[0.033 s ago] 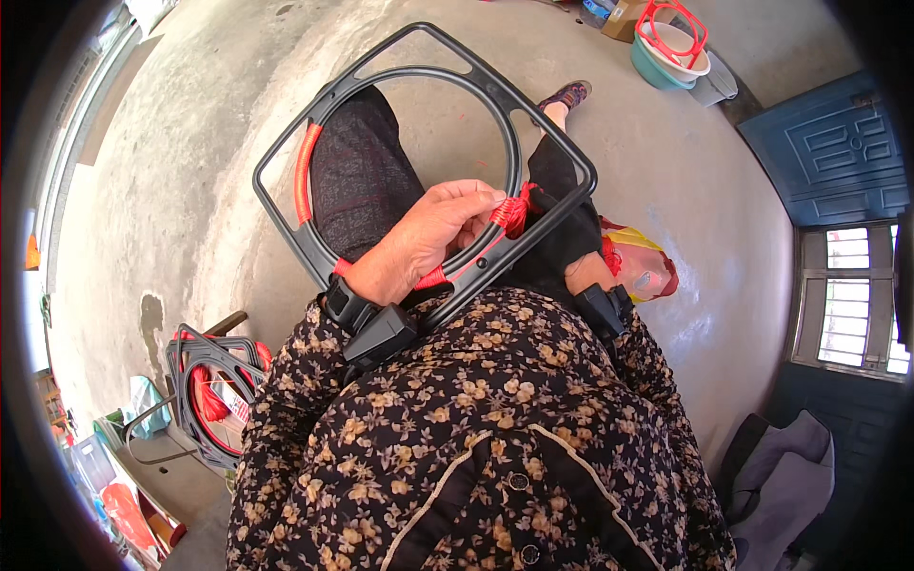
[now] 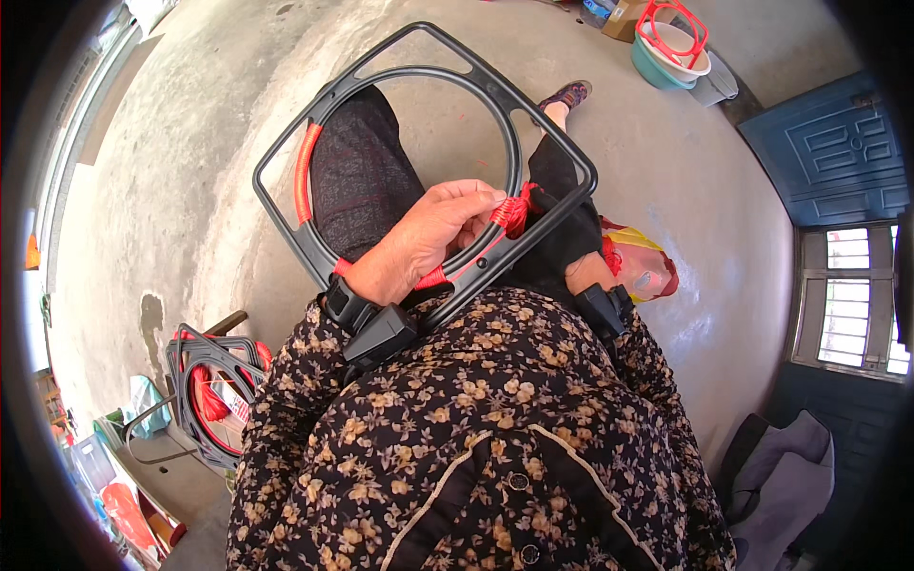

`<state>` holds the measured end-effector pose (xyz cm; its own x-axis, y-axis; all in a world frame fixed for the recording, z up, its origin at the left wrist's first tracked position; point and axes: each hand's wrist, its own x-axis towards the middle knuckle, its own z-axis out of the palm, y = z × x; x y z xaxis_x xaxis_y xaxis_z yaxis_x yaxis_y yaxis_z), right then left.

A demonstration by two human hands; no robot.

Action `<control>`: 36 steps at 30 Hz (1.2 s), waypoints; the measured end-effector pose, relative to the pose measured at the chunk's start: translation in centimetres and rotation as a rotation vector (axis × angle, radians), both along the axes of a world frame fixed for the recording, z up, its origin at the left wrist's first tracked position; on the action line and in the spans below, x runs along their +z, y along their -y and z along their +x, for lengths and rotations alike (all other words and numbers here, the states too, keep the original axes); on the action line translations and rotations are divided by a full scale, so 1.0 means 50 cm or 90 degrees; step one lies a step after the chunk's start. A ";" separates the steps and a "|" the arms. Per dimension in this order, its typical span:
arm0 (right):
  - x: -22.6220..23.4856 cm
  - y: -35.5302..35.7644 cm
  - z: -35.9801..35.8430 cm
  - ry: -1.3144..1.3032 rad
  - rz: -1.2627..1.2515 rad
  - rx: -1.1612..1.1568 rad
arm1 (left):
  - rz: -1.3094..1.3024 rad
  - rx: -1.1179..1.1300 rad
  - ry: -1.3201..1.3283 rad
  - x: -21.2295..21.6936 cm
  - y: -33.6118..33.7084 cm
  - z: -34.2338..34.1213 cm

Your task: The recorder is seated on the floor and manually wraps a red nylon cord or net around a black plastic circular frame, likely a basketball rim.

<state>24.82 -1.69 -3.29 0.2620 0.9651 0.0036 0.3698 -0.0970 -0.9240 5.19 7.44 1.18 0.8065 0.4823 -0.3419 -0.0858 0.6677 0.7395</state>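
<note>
A black square frame with a round inner ring (image 2: pixel 514 143) lies across my lap, one corner pointing away from me. Orange-red cord (image 2: pixel 305 171) is wound tightly around the ring's left part, with more red winding near my wrist. My left hand (image 2: pixel 424 233) reaches over the ring's near side, thumb and forefinger pinched at a bunch of red cord (image 2: pixel 514 214) on its right. A thin red strand runs down from there. My right hand (image 2: pixel 586 274) is lower, right of the frame, beside a clear plastic bag (image 2: pixel 645 271) with red and yellow on it; its fingers are hidden.
More black frames (image 2: pixel 214 381) with red cord stand at my left. Far right are stacked basins (image 2: pixel 671 62) with a red frame on top, and a grey bucket (image 2: pixel 714 88). A blue door (image 2: pixel 828 152) and grey cloth (image 2: pixel 785 485) lie to the right.
</note>
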 end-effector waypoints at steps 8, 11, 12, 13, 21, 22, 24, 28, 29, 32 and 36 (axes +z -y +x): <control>0.007 0.005 0.003 0.397 0.063 0.033 | 0.011 -0.003 -0.003 -0.001 -0.002 -0.001; -0.002 0.000 0.007 0.345 0.068 0.034 | 0.017 -0.008 -0.009 -0.001 -0.003 -0.002; -0.006 -0.001 0.009 0.326 0.068 0.034 | 0.020 -0.008 -0.002 -0.001 -0.003 -0.002; -0.010 -0.003 0.011 0.306 0.065 0.032 | 0.020 -0.008 0.000 0.000 -0.003 -0.003; -0.017 -0.012 0.013 0.138 0.014 0.024 | 0.019 -0.002 -0.011 0.001 -0.002 -0.001; -0.014 -0.011 0.012 0.118 -0.005 0.029 | 0.021 -0.004 -0.011 0.001 -0.003 -0.002; -0.004 -0.006 0.012 0.229 -0.062 0.064 | 0.019 -0.005 -0.007 0.001 -0.004 -0.002; 0.007 -0.002 0.014 0.392 -0.096 0.120 | 0.022 -0.001 -0.011 0.003 -0.002 -0.002; 0.006 -0.002 0.016 0.324 -0.141 0.109 | 0.027 0.001 -0.016 0.003 -0.002 -0.002; -0.009 -0.014 0.015 0.186 -0.112 0.072 | 0.018 0.003 -0.011 0.005 -0.002 -0.001; -0.025 -0.005 0.023 0.308 -0.081 0.095 | 0.011 0.003 -0.009 0.005 -0.002 -0.001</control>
